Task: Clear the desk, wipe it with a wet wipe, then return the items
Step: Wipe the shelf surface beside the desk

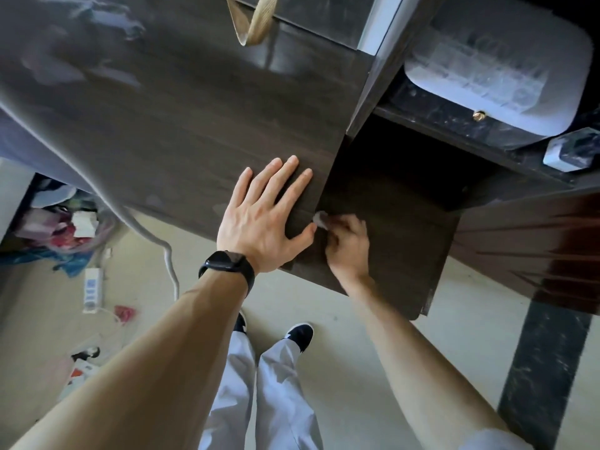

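The dark wooden desk (168,125) fills the upper left of the head view, its top bare and streaked with sheen. My left hand (264,216) lies flat on the desk's near right corner, fingers straight and spread, a black watch on the wrist. My right hand (347,245) is just off the desk's right edge, against the darker side panel, fingers curled round a small crumpled white wet wipe (319,219) that touches the edge by my left thumb.
A tan strap (256,24) hangs onto the desk's far side. A white lidded box (500,66) stands on a black ledge at the right. A grey cable (136,222), a power strip (92,289) and a pile of clutter (61,222) lie on the floor at the left.
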A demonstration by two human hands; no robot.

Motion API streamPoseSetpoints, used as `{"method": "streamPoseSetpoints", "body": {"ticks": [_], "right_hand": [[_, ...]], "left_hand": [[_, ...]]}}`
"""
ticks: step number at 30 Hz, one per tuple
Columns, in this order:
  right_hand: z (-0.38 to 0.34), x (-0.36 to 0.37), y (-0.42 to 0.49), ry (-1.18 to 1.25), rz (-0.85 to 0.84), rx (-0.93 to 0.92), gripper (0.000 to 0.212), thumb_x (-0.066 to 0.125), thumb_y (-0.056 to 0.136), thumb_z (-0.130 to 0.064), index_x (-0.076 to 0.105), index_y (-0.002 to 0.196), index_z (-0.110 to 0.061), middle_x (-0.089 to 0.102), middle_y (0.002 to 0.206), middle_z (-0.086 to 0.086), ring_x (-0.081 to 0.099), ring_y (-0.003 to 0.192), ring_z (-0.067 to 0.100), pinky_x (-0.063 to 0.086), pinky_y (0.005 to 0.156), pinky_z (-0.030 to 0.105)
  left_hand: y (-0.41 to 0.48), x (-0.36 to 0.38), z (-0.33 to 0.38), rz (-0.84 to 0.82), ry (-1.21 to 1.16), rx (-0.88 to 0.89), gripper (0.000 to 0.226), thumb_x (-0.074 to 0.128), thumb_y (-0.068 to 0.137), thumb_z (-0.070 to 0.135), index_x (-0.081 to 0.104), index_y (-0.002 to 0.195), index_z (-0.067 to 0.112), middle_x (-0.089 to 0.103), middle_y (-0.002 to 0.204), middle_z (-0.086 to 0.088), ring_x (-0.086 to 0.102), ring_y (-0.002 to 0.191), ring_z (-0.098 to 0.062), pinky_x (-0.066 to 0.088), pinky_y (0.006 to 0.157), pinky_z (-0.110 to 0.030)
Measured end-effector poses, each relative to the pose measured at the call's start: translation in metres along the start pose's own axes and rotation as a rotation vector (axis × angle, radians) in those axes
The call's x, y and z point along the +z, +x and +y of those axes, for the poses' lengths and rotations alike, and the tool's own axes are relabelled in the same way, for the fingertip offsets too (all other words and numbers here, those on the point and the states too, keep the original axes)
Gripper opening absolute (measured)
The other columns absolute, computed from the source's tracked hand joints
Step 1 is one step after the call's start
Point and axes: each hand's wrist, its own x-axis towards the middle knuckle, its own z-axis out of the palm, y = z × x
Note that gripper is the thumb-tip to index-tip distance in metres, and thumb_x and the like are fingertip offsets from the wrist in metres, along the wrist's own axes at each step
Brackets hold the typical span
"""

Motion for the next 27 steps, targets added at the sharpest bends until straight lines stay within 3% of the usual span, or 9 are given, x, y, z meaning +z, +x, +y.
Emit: {"method": "streamPoseSetpoints", "body": {"ticks": [4,6,8,11,15,20,22,25,27], "right_hand": [[0.007,-0.013,-0.114,0.064,-0.279,-0.099,0.042,0.066,0.077,0.009,0.076,0.098,-0.026,0.062,0.092,-0.010,0.050,0.078,0.014,0.051,0.075,0.027],[0.020,-0.028,-0.130,0.069,-0.334,-0.086,0.041,0.067,0.076,0.009,0.077,0.097,-0.025,0.062,0.094,-0.015,0.050,0.080,0.011,0.052,0.074,0.022],[0.025,-0.042,-0.105,0.077,-0.232,-0.031,0.039,0.069,0.078,0.007,0.078,0.097,-0.026,0.065,0.096,-0.012,0.055,0.082,0.012,0.048,0.076,0.018],[0.027,-0.047,-0.031,0.026,-0.030,0.039,0.029,0.066,0.083,0.000,0.077,0.102,-0.020,0.067,0.100,0.000,0.062,0.087,0.022,0.051,0.080,0.029],[0.027,-0.018,0.039,-0.037,0.069,0.154,0.029,0.059,0.086,-0.001,0.074,0.108,-0.014,0.066,0.104,0.013,0.064,0.089,0.029,0.049,0.084,0.030],[-0.029,0.025,-0.024,-0.070,0.056,0.061,0.031,0.051,0.082,-0.013,0.072,0.104,-0.016,0.064,0.088,0.007,0.055,0.083,0.027,0.044,0.082,0.037],[-0.036,0.024,-0.071,0.023,-0.044,0.075,0.033,0.054,0.084,-0.007,0.072,0.107,-0.021,0.059,0.090,0.002,0.053,0.081,0.025,0.046,0.082,0.034],[-0.030,0.014,-0.123,0.143,-0.362,0.053,0.035,0.057,0.084,0.000,0.076,0.100,-0.024,0.058,0.093,-0.001,0.054,0.088,0.022,0.051,0.083,0.032],[-0.025,0.001,-0.131,0.211,-0.405,0.090,0.032,0.058,0.085,-0.002,0.077,0.099,-0.023,0.060,0.095,-0.002,0.057,0.090,0.018,0.051,0.084,0.030]], "left_hand": [[0.001,-0.002,0.000,-0.020,0.007,-0.002,0.079,0.046,0.088,0.063,0.025,0.157,0.030,0.021,0.165,0.001,0.017,0.153,-0.022,0.011,0.124,-0.048],[0.000,-0.001,0.000,-0.033,0.009,0.001,0.079,0.044,0.089,0.063,0.024,0.157,0.031,0.020,0.166,0.001,0.016,0.153,-0.022,0.010,0.125,-0.048],[0.000,0.000,0.000,-0.021,0.009,0.002,0.078,0.044,0.089,0.063,0.025,0.157,0.030,0.021,0.165,0.001,0.016,0.153,-0.023,0.010,0.125,-0.048],[0.000,0.000,-0.001,-0.019,0.012,0.014,0.077,0.043,0.090,0.063,0.025,0.157,0.029,0.020,0.165,0.001,0.016,0.153,-0.022,0.008,0.125,-0.047],[-0.001,0.001,0.000,0.003,0.002,0.001,0.069,0.038,0.095,0.058,0.025,0.157,0.030,0.020,0.166,0.003,0.015,0.153,-0.019,0.008,0.125,-0.045],[-0.001,0.001,0.000,0.007,0.000,0.017,0.066,0.039,0.096,0.055,0.028,0.156,0.029,0.023,0.165,0.002,0.018,0.152,-0.020,0.011,0.124,-0.047],[-0.001,-0.001,0.001,-0.001,0.006,0.015,0.066,0.039,0.096,0.055,0.028,0.156,0.029,0.023,0.165,0.002,0.018,0.152,-0.021,0.011,0.124,-0.047],[0.000,-0.003,0.002,-0.009,0.005,0.010,0.065,0.036,0.097,0.055,0.027,0.156,0.030,0.023,0.165,0.001,0.018,0.152,-0.021,0.010,0.125,-0.048],[-0.001,-0.003,0.002,-0.016,0.000,0.008,0.065,0.036,0.097,0.056,0.025,0.156,0.031,0.022,0.165,0.001,0.017,0.152,-0.022,0.010,0.125,-0.049]]}}
